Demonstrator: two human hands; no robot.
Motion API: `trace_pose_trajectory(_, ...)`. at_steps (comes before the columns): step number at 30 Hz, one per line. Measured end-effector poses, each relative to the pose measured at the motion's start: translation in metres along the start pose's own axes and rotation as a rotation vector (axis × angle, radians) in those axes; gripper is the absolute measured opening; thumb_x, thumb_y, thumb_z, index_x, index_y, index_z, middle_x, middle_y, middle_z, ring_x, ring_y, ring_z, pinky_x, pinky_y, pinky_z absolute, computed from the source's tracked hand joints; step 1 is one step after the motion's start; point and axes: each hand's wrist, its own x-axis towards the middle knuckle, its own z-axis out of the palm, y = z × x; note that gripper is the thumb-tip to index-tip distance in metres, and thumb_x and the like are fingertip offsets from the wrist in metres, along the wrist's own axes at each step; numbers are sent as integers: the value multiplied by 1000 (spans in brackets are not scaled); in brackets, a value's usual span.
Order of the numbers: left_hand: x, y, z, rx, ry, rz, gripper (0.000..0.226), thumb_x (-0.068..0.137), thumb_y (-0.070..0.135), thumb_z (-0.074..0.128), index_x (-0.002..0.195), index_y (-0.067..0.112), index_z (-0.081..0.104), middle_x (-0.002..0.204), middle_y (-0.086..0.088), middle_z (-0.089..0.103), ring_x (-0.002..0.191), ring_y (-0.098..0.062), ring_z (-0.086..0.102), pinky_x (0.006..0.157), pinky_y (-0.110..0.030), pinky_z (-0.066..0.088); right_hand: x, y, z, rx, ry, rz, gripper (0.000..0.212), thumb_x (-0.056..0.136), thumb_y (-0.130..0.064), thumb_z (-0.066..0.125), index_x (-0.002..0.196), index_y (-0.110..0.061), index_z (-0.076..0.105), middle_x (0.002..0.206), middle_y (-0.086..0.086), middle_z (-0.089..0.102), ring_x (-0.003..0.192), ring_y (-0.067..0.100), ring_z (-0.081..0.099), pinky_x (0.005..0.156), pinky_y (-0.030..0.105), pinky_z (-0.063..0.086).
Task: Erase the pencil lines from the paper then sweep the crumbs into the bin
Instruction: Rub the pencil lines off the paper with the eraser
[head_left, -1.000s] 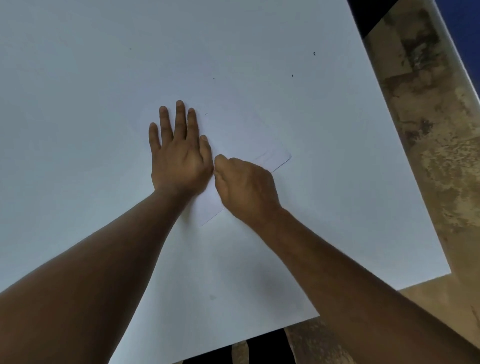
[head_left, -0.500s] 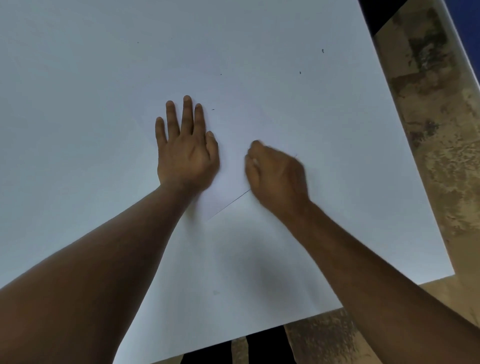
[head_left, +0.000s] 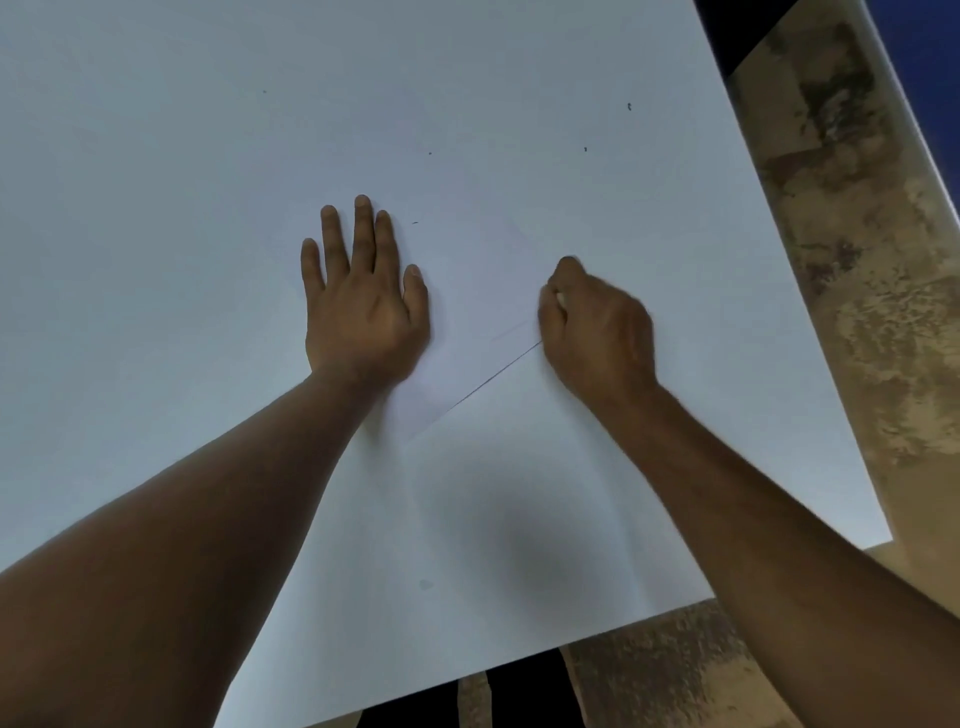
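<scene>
Paper (head_left: 483, 312), one sheet, lies on the white table (head_left: 156, 156) between two hands. The left hand (head_left: 363, 306) presses flat, fingers straight, likely to stop it sliding; the right hand (head_left: 597, 322) curls round something pale, probably an eraser. About five dark crumbs (head_left: 629, 107) lie beyond.

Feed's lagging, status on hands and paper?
Left hand flat on paper. Right hand pinching small eraser, rubbing. Crumbs scattered; no bin seen.

— What do you see around the work?
— You're looking down on a broad white tabletop (head_left: 208, 156), dimly and evenly lit.
— And beyond it?
— A mottled tan-brown floor (head_left: 872, 312) at your right, dark gaps at the near edge.
</scene>
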Motion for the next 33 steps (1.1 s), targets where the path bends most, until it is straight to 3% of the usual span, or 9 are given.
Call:
trace_pose_trajectory(2, 0, 0, 0, 2, 1, -8, 68, 106, 42, 17, 164, 8, 8, 173, -7, 0, 159, -31, -8, 128, -49, -2, -14, -26, 2, 53, -95, -60, 14, 99, -16, 46, 94, -10, 57, 74, 8, 59, 63, 31, 58, 55, 38, 51)
trace_pose_trajectory(6, 0, 0, 0, 8, -11, -13, 69, 106, 43, 17, 164, 8, 6, 173, -9, -3, 159, -31, -9, 129, -49, -2, -40, -54, 19, 67, 24, -250, 12, 88, -13, 59, 80, -18, 50, 60, 1, 46, 50, 23, 50, 40, 29, 33)
trace_pose_trajectory(9, 0, -1, 0, 21, -15, -7, 69, 105, 42, 18, 164, 7, 6, 173, -9, -3, 159, -31, -9, 129, -49, -3, -29, -29, 22, -13, 88, -300, 8, 85, -15, 56, 90, -19, 51, 63, 2, 51, 54, 24, 53, 40, 29, 32)
trace_pose_trajectory(12, 0, -1, -1, 14, -17, 1, 69, 105, 41, 17, 164, 6, 6, 173, -9, -3, 159, -30, -10, 129, -49, -3, -11, 10, 15, -116, 139, -158, 7, 85, -11, 56, 90, -16, 55, 64, 4, 52, 53, 28, 54, 41, 28, 33)
trace_pose_trajectory(16, 0, 0, -1, 8, -14, -1, 69, 105, 41, 17, 164, 6, 6, 173, -8, -3, 159, -30, -9, 129, -50, -2, 6, 21, 5, -32, 67, 4, 20, 89, -8, 50, 75, -15, 38, 55, 2, 39, 45, 25, 35, 44, 27, 27)
trace_pose_trajectory(20, 0, 1, -1, 4, 1, -4, 69, 104, 41, 17, 164, 6, 8, 173, -9, 0, 159, -31, -8, 129, -50, -2, -1, -8, -3, 123, 36, -21, 14, 96, -18, 48, 87, -9, 55, 67, 8, 60, 58, 33, 57, 51, 37, 47)
trace_pose_trajectory(23, 1, 1, 0, 3, -2, -6, 69, 104, 40, 18, 164, 6, 8, 173, -9, 0, 159, -31, -7, 129, -50, -2, -13, -47, 3, 145, -161, -115, 12, 98, -17, 48, 94, -11, 58, 75, 8, 63, 65, 31, 61, 56, 35, 50)
trace_pose_trajectory(28, 0, 0, 0, 1, 3, -10, 69, 104, 40, 19, 164, 6, 8, 173, -9, 0, 159, -30, -7, 129, -49, -3, -17, -41, 23, -11, 31, -282, 9, 84, -14, 53, 92, -18, 51, 60, 1, 52, 51, 24, 54, 39, 27, 33)
trace_pose_trajectory(33, 0, 0, 0, -11, 7, -11, 68, 105, 39, 18, 163, 6, 8, 173, -8, -1, 159, -30, -7, 129, -49, -2, 19, 22, 8, -131, 64, -31, 7, 84, -9, 56, 80, -13, 53, 59, 6, 51, 48, 32, 50, 44, 28, 33)
